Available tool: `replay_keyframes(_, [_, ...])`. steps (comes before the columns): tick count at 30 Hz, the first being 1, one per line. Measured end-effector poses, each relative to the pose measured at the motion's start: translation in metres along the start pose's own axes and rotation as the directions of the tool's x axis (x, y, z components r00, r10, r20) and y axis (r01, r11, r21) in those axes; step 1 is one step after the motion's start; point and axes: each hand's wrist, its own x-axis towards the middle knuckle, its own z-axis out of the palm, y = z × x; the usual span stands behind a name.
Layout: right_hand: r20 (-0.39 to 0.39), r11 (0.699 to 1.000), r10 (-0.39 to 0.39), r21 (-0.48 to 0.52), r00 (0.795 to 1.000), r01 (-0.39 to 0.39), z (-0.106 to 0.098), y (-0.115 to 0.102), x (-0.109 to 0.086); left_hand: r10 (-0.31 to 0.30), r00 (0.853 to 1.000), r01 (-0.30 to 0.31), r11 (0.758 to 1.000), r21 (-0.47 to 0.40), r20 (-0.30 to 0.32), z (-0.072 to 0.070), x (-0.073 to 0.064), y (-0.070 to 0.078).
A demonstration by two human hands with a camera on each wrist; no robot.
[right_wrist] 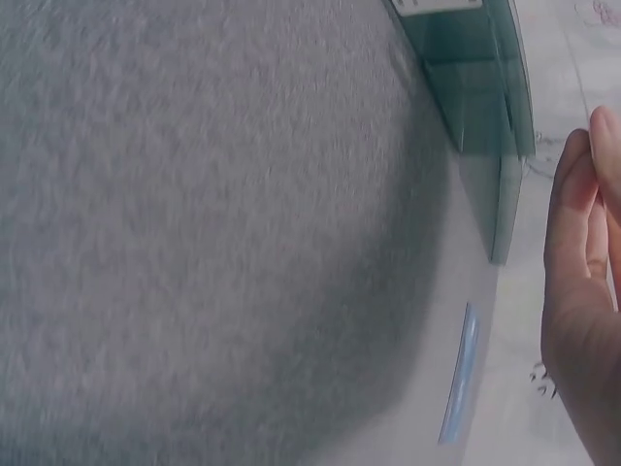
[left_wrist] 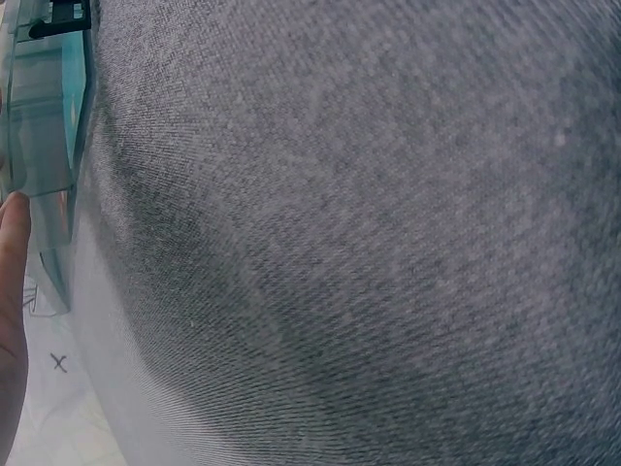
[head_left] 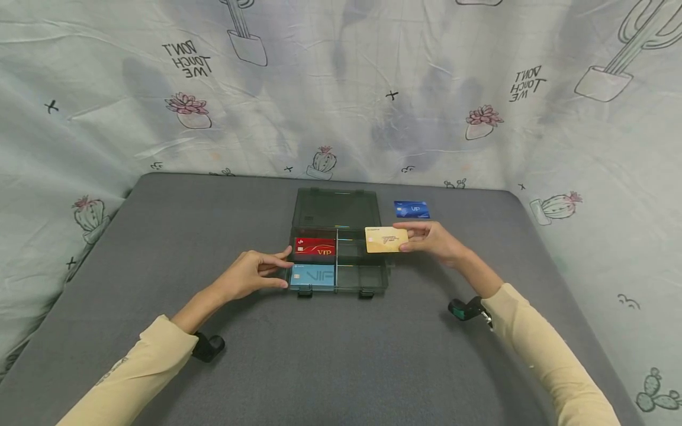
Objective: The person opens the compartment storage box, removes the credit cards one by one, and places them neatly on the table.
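A dark translucent plastic box (head_left: 362, 277) with compartments lies on the table, its lid (head_left: 337, 207) folded back away from me. Inside its left side are a red VIP card (head_left: 314, 247) and, nearer to me, a light-blue VIP card (head_left: 312, 276). My right hand (head_left: 428, 241) pinches a gold card (head_left: 385, 240) by its right edge, over the back right compartment. At the box's left wall, my left hand (head_left: 250, 275) has its fingers extended, fingertips right at the edge. The left wrist view catches just one finger (left_wrist: 14, 243) near the wall.
A dark-blue VIP card (head_left: 411, 209) lies on the grey table (head_left: 341, 361), right of the lid. Two black latches (head_left: 305, 291) stick out from the box's front edge. Patterned white cloth (head_left: 341, 89) hangs behind the table and along its sides.
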Motion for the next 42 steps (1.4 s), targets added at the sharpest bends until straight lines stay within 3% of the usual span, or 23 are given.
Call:
replay_keyframes(13, [-0.025,0.999,0.038,-0.037,0.999,-0.039,-0.031,0.011,-0.018,0.014,1.0,-0.014,1.0,0.017,0.003,-0.001,-0.004,-0.003])
replay_keyframes(25, [-0.007,1.0,0.006,-0.03,1.0,-0.006,-0.058,0.028,-0.033,0.029,1.0,-0.029,0.999,0.032,-0.007,0.008,-0.009,-0.006])
replay_keyframes(42, [-0.028,0.997,0.078,-0.018,0.997,-0.078,-0.093,0.043,-0.048,0.021,1.0,-0.021,0.999,0.035,-0.001,0.006,-0.007,-0.006])
